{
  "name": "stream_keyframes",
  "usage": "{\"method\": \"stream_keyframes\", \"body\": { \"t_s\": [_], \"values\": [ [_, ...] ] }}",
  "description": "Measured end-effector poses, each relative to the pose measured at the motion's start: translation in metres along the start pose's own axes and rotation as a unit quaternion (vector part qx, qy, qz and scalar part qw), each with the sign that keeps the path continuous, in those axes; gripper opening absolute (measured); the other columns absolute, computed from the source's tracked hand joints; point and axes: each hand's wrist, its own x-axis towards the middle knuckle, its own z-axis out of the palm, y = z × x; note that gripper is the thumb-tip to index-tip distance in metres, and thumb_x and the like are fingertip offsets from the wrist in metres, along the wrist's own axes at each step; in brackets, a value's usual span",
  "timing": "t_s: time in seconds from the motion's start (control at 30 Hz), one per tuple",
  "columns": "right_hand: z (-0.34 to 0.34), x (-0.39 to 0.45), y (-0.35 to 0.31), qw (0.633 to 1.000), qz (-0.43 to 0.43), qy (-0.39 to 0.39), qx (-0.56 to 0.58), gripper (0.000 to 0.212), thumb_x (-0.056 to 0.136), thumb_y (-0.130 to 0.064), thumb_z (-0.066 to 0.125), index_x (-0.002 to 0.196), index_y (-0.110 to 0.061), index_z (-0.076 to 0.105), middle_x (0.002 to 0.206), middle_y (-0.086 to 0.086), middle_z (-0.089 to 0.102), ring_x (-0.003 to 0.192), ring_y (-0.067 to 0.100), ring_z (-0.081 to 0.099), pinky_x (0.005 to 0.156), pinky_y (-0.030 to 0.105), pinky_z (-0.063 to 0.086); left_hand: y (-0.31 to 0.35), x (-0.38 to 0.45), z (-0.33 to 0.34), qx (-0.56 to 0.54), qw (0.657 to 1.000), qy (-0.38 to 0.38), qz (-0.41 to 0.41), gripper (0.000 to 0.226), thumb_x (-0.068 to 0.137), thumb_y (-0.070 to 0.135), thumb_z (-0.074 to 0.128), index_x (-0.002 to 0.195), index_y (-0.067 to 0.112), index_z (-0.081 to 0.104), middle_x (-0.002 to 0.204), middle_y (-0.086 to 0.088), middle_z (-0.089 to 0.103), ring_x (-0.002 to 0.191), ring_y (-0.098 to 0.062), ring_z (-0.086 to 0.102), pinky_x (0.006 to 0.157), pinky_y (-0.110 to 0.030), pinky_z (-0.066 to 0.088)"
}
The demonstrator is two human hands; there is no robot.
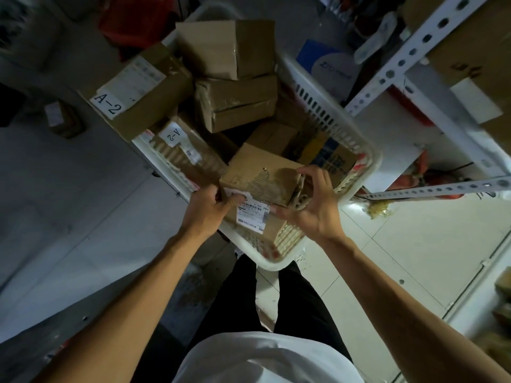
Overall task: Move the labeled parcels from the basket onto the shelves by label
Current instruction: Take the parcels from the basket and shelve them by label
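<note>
Cardboard boxes, two marked A-2 [107,105], crowd the white basket [336,121] beside a white metal shelf [414,55]. Over the basket's near end, a small parcel [261,178] is gripped by the left hand [206,208] and right hand [312,205], fingers curled around opposite ends. Pale tiled floor [387,258] lies below.

You are looking at a white plastic basket [336,117] with slotted walls and a smooth, faintly shiny rim. The boxes [235,103] in it are matt brown cardboard, creased, with strips of glossy clear tape. The box [260,175] in your hands has a torn, rough cardboard edge and a smooth white paper label [253,214]. The shelf frame [414,48] is white painted metal with punched holes. The floor [387,258] is pale, glossy tile.
</note>
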Motion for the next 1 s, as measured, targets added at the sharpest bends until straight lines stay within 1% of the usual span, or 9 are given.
{"method": "stream_keyframes", "body": {
  "t_s": [0.1,0.23,0.37,0.5,0.63,0.7,0.77,0.9,1.0],
  "values": [
    [-0.007,0.011,-0.011,0.998,0.023,0.001,0.053,0.077,0.055,-0.034,0.097,0.117,-0.031,0.051,0.12,-0.008,0.058,0.106,0.007,0.056,0.083,0.015,0.046,0.012,-0.002,-0.004,0.036,0.998,0.048,0.018,0.032,0.085,0.044,0.072,0.087,0.012,0.066,0.084,0.003,0.07,0.076,-0.014,0.067,0.059,-0.032,0.052],
    [-0.008,0.036,-0.018,0.988,0.083,0.025,0.13,0.07,0.062,-0.038,0.094,0.117,-0.02,0.056,0.11,-0.009,0.068,0.099,0.006,0.068,0.084,0.03,0.058,0.035,0.009,-0.003,0.12,0.982,0.129,0.062,0.038,0.089,0.051,0.064,0.079,0.015,0.057,0.073,0.007,0.06,0.064,-0.012,0.057,0.05,-0.023,0.035],
    [0.006,0.044,-0.017,0.982,0.134,0.079,0.104,0.059,0.077,-0.05,0.081,0.119,-0.018,0.054,0.108,-0.013,0.067,0.099,0.009,0.068,0.079,0.026,0.057,0.045,0.031,0.007,0.106,0.981,0.146,0.065,0.044,0.092,0.054,0.057,0.094,0.011,0.063,0.088,-0.001,0.07,0.08,-0.02,0.066,0.061,-0.031,0.048],
    [0.02,0.027,-0.01,0.977,0.166,0.112,0.072,0.046,0.088,-0.043,0.072,0.119,-0.019,0.048,0.105,-0.007,0.064,0.1,0.02,0.066,0.078,0.031,0.054,0.046,0.038,0.022,0.163,0.979,0.124,0.023,0.046,0.09,0.063,0.053,0.093,0.017,0.056,0.094,-0.003,0.069,0.089,-0.024,0.065,0.067,-0.034,0.045],
    [0.027,-0.003,0.005,0.994,0.105,0.013,0.041,0.094,0.073,-0.049,0.081,0.149,-0.024,0.032,0.141,-0.001,0.053,0.129,0.021,0.052,0.102,0.049,0.049,0.042,0.026,0.029,0.176,0.975,0.132,0.007,0.05,0.091,0.065,0.05,0.098,0.017,0.058,0.09,0.001,0.065,0.082,-0.021,0.061,0.065,-0.03,0.037],
    [0.033,-0.024,0.008,0.994,0.102,-0.042,0.006,0.125,0.065,-0.051,0.084,0.158,-0.026,0.006,0.158,0.003,0.031,0.144,0.024,0.031,0.115,0.047,0.036,0.043,0.023,0.03,0.186,0.973,0.136,-0.005,0.05,0.091,0.066,0.049,0.097,0.017,0.058,0.087,0.003,0.061,0.078,-0.017,0.055,0.064,-0.03,0.037],
    [0.04,-0.048,0.01,0.991,0.105,-0.083,-0.021,0.143,0.061,-0.047,0.088,0.152,-0.032,-0.02,0.165,0.005,0.009,0.15,0.024,0.016,0.12,0.044,0.028,0.043,0.024,0.031,0.184,0.973,0.14,-0.008,0.051,0.09,0.068,0.047,0.095,0.017,0.057,0.09,0.0,0.064,0.081,-0.02,0.058,0.066,-0.034,0.042],
    [0.053,-0.069,0.012,0.986,0.128,-0.092,-0.05,0.14,0.07,-0.021,0.088,0.149,-0.029,-0.027,0.164,0.007,0.007,0.145,0.025,0.026,0.113,0.033,0.038,0.042,0.028,0.029,0.162,0.978,0.135,-0.002,0.047,0.091,0.066,0.049,0.089,0.019,0.052,0.088,0.001,0.061,0.09,-0.026,0.064,0.071,-0.037,0.047],
    [0.055,-0.07,0.008,0.986,0.143,-0.061,-0.065,0.134,0.071,-0.013,0.084,0.156,-0.025,-0.018,0.161,0.007,0.02,0.134,0.023,0.041,0.098,0.027,0.046,0.037,0.025,0.023,0.122,0.989,0.08,0.004,0.046,0.09,0.057,0.06,0.104,0.014,0.056,0.102,-0.002,0.067,0.096,-0.023,0.065,0.071,-0.032,0.044]
  ]
}}
